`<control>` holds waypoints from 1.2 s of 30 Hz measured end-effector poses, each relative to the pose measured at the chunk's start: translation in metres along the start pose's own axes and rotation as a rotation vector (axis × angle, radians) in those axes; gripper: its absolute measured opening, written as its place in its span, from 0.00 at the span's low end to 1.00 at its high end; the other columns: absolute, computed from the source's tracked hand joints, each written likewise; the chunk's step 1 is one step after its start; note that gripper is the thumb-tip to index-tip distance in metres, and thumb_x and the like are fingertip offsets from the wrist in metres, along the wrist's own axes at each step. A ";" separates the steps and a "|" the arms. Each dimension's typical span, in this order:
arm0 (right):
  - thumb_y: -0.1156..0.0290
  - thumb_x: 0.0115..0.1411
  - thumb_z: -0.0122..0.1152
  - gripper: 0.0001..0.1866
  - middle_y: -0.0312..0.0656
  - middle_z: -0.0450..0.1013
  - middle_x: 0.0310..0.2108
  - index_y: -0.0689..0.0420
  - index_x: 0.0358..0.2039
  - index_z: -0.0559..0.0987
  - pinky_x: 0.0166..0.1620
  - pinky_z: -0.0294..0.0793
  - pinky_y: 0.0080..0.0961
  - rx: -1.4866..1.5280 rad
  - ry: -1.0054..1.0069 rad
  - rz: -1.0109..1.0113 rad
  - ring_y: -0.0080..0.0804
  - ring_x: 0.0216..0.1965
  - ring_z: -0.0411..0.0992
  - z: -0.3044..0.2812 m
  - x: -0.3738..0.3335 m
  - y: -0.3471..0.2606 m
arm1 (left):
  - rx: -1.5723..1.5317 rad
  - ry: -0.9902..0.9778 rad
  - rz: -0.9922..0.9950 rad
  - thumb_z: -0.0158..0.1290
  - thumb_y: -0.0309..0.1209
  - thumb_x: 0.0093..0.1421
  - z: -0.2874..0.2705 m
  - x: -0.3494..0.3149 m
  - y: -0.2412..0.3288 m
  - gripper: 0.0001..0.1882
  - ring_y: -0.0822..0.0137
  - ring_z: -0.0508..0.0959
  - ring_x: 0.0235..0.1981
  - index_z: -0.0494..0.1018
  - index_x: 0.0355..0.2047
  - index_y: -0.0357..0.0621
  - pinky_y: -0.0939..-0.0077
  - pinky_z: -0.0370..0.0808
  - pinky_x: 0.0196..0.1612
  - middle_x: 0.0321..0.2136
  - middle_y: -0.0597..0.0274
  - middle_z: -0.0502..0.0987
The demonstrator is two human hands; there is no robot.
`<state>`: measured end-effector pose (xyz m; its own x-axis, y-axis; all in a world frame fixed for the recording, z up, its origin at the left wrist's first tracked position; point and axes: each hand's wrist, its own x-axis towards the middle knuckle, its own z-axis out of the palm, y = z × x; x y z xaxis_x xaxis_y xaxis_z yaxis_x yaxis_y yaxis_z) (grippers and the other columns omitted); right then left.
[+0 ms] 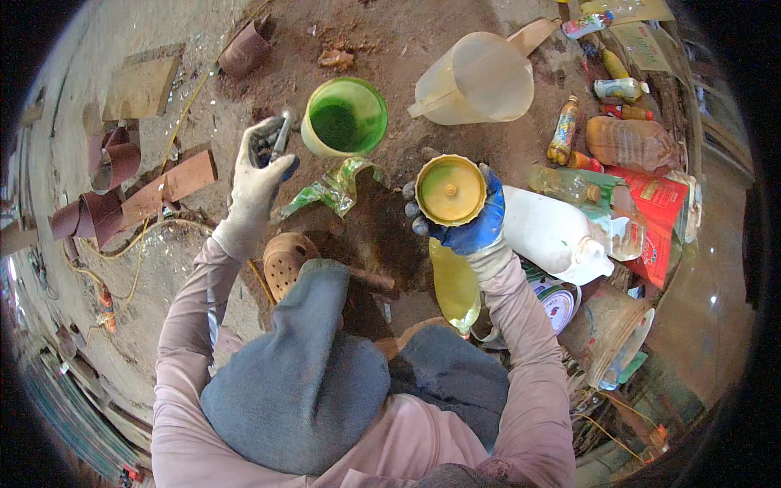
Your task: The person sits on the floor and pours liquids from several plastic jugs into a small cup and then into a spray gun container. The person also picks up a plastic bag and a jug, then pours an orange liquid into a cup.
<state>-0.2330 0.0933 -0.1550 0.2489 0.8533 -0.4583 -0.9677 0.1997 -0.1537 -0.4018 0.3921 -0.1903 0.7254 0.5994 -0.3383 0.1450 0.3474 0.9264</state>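
Round yellow lid (451, 192) with a scalloped edge lies in our right hand (482, 224), whose gloved fingers cup it from beneath and along its sides. Our hands are well apart; the left hand (259, 159), gloved too, pinches a slim grey tool (282, 134) between thumb and fingers, its tip too blurred for us to make out. Just below the right hand we see a bottle of yellowish liquid (454, 281), and just to its right a white jug (545, 232) lying on its side. Between our hands lies a torn green wrapper (346, 189); below the left hand is a brown perforated clog (286, 264). Just beyond the left hand, to its right, we have a pale tub (366, 106), green inside. Farther past the right hand rests a translucent pitcher (443, 81), with a brownish plastic jar (630, 145) and a red bag (651, 215) off to that hand's right. Well left of the left hand we find curled brown strips (114, 159) and, farther off, a flat board (140, 85).
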 end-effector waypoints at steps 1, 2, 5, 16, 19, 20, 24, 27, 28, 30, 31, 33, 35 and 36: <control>0.32 0.62 0.46 0.45 0.65 0.71 0.54 0.59 0.63 0.67 0.41 0.84 0.52 0.001 -0.015 -0.009 0.63 0.47 0.76 0.003 0.002 0.000 | 0.047 -0.008 -0.006 0.60 0.19 0.54 0.001 -0.003 0.001 0.32 0.73 0.74 0.52 0.67 0.60 0.43 0.78 0.74 0.51 0.54 0.62 0.74; 0.33 0.62 0.45 0.44 0.62 0.72 0.53 0.60 0.63 0.67 0.41 0.84 0.53 0.022 -0.030 -0.003 0.60 0.47 0.77 0.005 0.003 -0.001 | 0.041 -0.024 0.012 0.60 0.19 0.53 0.003 -0.005 0.001 0.32 0.73 0.74 0.52 0.67 0.59 0.43 0.77 0.74 0.53 0.53 0.62 0.74; 0.38 0.66 0.44 0.39 0.59 0.74 0.52 0.60 0.62 0.68 0.41 0.84 0.53 -0.117 -0.020 -0.195 0.58 0.47 0.78 0.013 0.010 -0.001 | 0.065 -0.043 -0.059 0.60 0.20 0.53 0.006 -0.010 0.001 0.31 0.70 0.73 0.54 0.67 0.59 0.44 0.74 0.69 0.59 0.52 0.62 0.75; 0.49 0.47 0.72 0.47 0.56 0.65 0.53 0.54 0.66 0.67 0.59 0.68 0.47 -2.264 0.083 -0.988 0.55 0.53 0.67 0.086 0.029 -0.005 | 0.455 -0.096 0.079 0.55 0.18 0.51 0.029 -0.020 0.006 0.37 0.64 0.69 0.63 0.65 0.64 0.41 0.71 0.62 0.67 0.60 0.56 0.69; 0.43 0.47 0.70 0.48 0.54 0.64 0.52 0.47 0.67 0.67 0.58 0.68 0.47 -2.354 -0.005 -1.028 0.53 0.53 0.66 0.090 0.037 -0.006 | 0.566 -0.064 0.109 0.54 0.19 0.50 0.035 -0.022 0.010 0.37 0.61 0.70 0.62 0.66 0.64 0.44 0.69 0.63 0.66 0.57 0.55 0.69; 0.41 0.47 0.69 0.48 0.53 0.64 0.52 0.44 0.67 0.66 0.56 0.69 0.47 -2.400 -0.035 -1.044 0.52 0.53 0.66 0.089 0.040 -0.006 | 0.557 -0.055 0.134 0.54 0.20 0.48 0.037 -0.021 0.010 0.38 0.59 0.71 0.60 0.67 0.63 0.45 0.69 0.65 0.65 0.55 0.55 0.68; 0.37 0.48 0.66 0.47 0.52 0.63 0.53 0.40 0.68 0.67 0.56 0.68 0.50 -2.439 -0.057 -1.132 0.52 0.53 0.65 0.087 0.051 -0.003 | 0.578 -0.033 0.123 0.53 0.19 0.47 0.043 -0.015 0.014 0.37 0.60 0.72 0.59 0.69 0.62 0.43 0.70 0.66 0.64 0.55 0.55 0.68; 0.39 0.47 0.67 0.46 0.54 0.62 0.53 0.41 0.66 0.68 0.57 0.68 0.50 -2.330 -0.069 -1.149 0.54 0.53 0.65 0.084 0.052 0.000 | 0.654 -0.065 0.183 0.52 0.19 0.46 0.040 -0.012 0.024 0.36 0.59 0.73 0.57 0.70 0.61 0.43 0.70 0.67 0.63 0.53 0.54 0.68; 0.40 0.47 0.67 0.45 0.54 0.62 0.54 0.42 0.66 0.69 0.57 0.68 0.50 -2.293 -0.092 -1.150 0.55 0.54 0.65 0.083 0.050 0.000 | 0.669 -0.111 0.221 0.52 0.19 0.46 0.038 -0.012 0.029 0.36 0.59 0.73 0.56 0.71 0.60 0.44 0.70 0.67 0.63 0.52 0.53 0.68; 0.44 0.47 0.68 0.44 0.56 0.61 0.54 0.44 0.64 0.70 0.57 0.68 0.51 -2.256 -0.153 -1.204 0.56 0.54 0.65 0.081 0.047 -0.001 | 0.712 -0.190 0.276 0.52 0.19 0.45 0.035 -0.010 0.041 0.36 0.58 0.73 0.54 0.72 0.60 0.44 0.70 0.68 0.61 0.51 0.52 0.69; 0.45 0.47 0.69 0.43 0.57 0.61 0.54 0.45 0.64 0.71 0.57 0.68 0.52 -2.272 -0.197 -1.198 0.57 0.54 0.65 0.080 0.047 -0.001 | 0.711 -0.202 0.239 0.52 0.19 0.45 0.036 -0.010 0.046 0.36 0.58 0.73 0.54 0.72 0.59 0.44 0.70 0.69 0.60 0.50 0.52 0.69; 0.51 0.50 0.68 0.41 0.59 0.62 0.54 0.52 0.64 0.68 0.56 0.69 0.53 -2.211 -0.160 -1.285 0.58 0.54 0.66 0.078 0.049 0.002 | 0.693 -0.196 0.250 0.54 0.19 0.44 0.043 -0.011 0.052 0.36 0.56 0.73 0.52 0.73 0.59 0.44 0.69 0.70 0.59 0.48 0.51 0.69; 0.53 0.53 0.67 0.41 0.60 0.63 0.53 0.56 0.65 0.66 0.56 0.69 0.53 -2.120 -0.021 -1.356 0.59 0.54 0.66 0.080 0.056 0.009 | 0.733 -0.088 0.313 0.57 0.20 0.45 0.055 -0.014 0.053 0.34 0.51 0.74 0.49 0.73 0.57 0.45 0.63 0.73 0.54 0.47 0.48 0.68; 0.54 0.57 0.65 0.42 0.63 0.64 0.52 0.61 0.66 0.62 0.55 0.70 0.52 -2.110 0.305 -1.283 0.61 0.52 0.68 0.081 0.059 0.020 | 0.767 -0.031 0.304 0.56 0.20 0.46 0.062 -0.014 0.051 0.33 0.49 0.74 0.49 0.72 0.57 0.45 0.62 0.73 0.54 0.46 0.46 0.68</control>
<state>-0.2407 0.1870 -0.1139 0.5791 0.6653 0.4712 0.7990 -0.3481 -0.4903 -0.3629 0.3569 -0.1282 0.8236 0.5640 -0.0602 0.3503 -0.4221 0.8361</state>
